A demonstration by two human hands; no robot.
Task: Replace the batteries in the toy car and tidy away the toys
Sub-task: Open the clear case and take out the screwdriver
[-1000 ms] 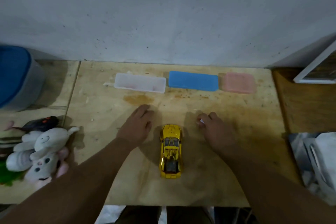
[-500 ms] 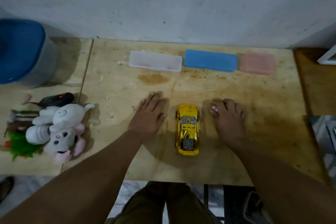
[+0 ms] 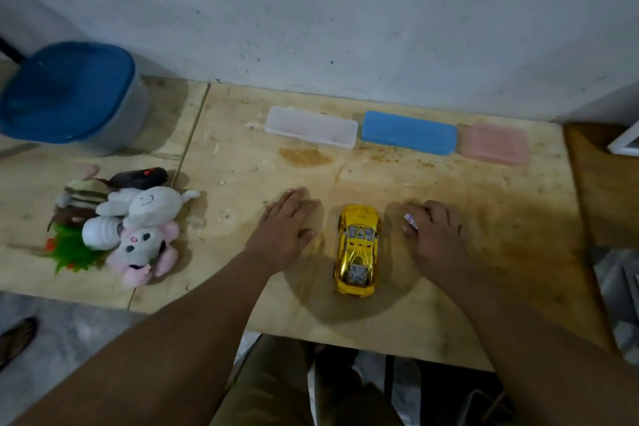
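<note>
A: With the glossy yellow toy car (image 3: 357, 250) upright on the plywood bench (image 3: 484, 287) between us, why the flat, spread left hand (image 3: 281, 230)?
B: We rest it; our right hand (image 3: 434, 235) curls around a small white-and-red object (image 3: 410, 221), possibly a battery.

1. The toy car (image 3: 358, 249) has a glossy, mirror-like gold finish that catches the light; whether it is metal or plated plastic cannot be told.
2. The table (image 3: 484, 270) is bare plywood, matt, stained and scuffed, with crumbs on it.
3. The clear box (image 3: 311, 127) is frosted translucent plastic; the blue box (image 3: 408, 132) is smooth opaque plastic; the pink box (image 3: 494, 143) is translucent plastic.
4. The stuffed toys (image 3: 138, 228) are soft, fuzzy cloth.
5. The bin (image 3: 128, 121) has cloudy translucent plastic walls and a smooth blue plastic lid (image 3: 65, 90).
6. The wall (image 3: 345, 10) is matt, rough, speckled plaster.
</note>
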